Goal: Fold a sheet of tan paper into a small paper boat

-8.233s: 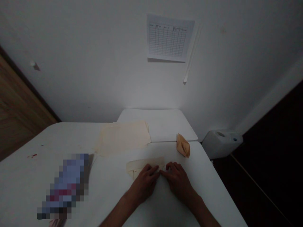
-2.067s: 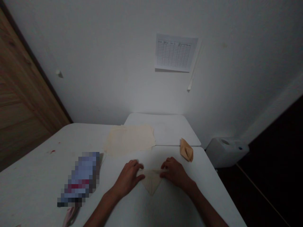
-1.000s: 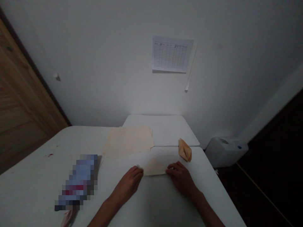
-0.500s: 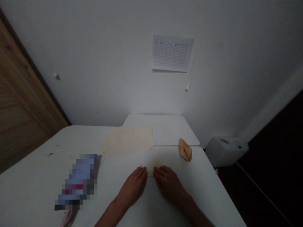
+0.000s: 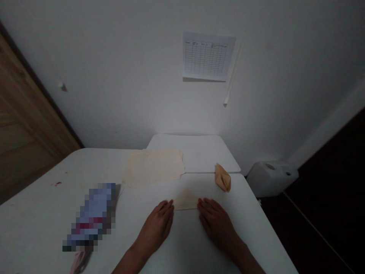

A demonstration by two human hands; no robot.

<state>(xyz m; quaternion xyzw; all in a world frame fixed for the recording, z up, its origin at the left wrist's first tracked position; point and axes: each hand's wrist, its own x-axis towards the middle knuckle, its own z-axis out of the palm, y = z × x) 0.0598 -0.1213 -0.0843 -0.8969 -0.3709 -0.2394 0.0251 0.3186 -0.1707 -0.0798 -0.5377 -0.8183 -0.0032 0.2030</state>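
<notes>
A folded piece of pale cream paper lies flat on the white table, its straight folded edge facing me. My left hand rests at the paper's left end, fingers stretched forward and fingertips on or against it. At the opposite end, my right hand lies with its fingers extended, the tips touching the paper's right side. Both hands are open and lie low on the tabletop. Beyond my right hand sits a folded brown paper piece, shaped like a small boat or pouch.
Larger cream paper sheets lie behind, at left. A pixelated bluish item with a pink strap-like piece is left of my arm. A white board or second tabletop meets the wall. A white plastic container stands right of the table.
My hands have slid apart along the folded edge, left hand leftward and right hand rightward, uncovering more of the paper. Their fingers have straightened. The view has shifted slightly.
</notes>
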